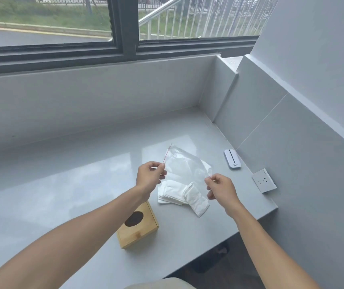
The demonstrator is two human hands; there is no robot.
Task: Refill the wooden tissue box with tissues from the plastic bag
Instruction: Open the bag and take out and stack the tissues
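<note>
left hand: centre of frame, raised above the worktop. Grip closed to a pinch, thumb and fingertips on the left edge of the clear plastic zip bag, just below its red seal strip.
right hand: right of centre, also raised. Grip pinched shut on the bag's lower right corner.
clear plastic zip bag: stretched between both hands, held off the worktop, tilted with the red-strip corner up toward upper centre. Looks empty, though I can't tell for sure through the film.
white folded tissues: loose stack lying flat on the worktop, below and between the two hands, under the bag. The nearest bundle sits skewed across the rest, pointing toward lower right.
square light-wood tissue box with dark oval opening: on the worktop, lower centre of frame, partly under the left forearm, near the tissues but not touching. Opening faces up, interior dark; contents can't be seen.
glossy grey worktop: spans the middle of frame, runs into a corner at upper right.
small white oblong device with a dark slot: right of the bag, near the wall.
white wall socket plate: right edge of the worktop, lying loose and tilted.
dark-framed window: top of frame.
</note>
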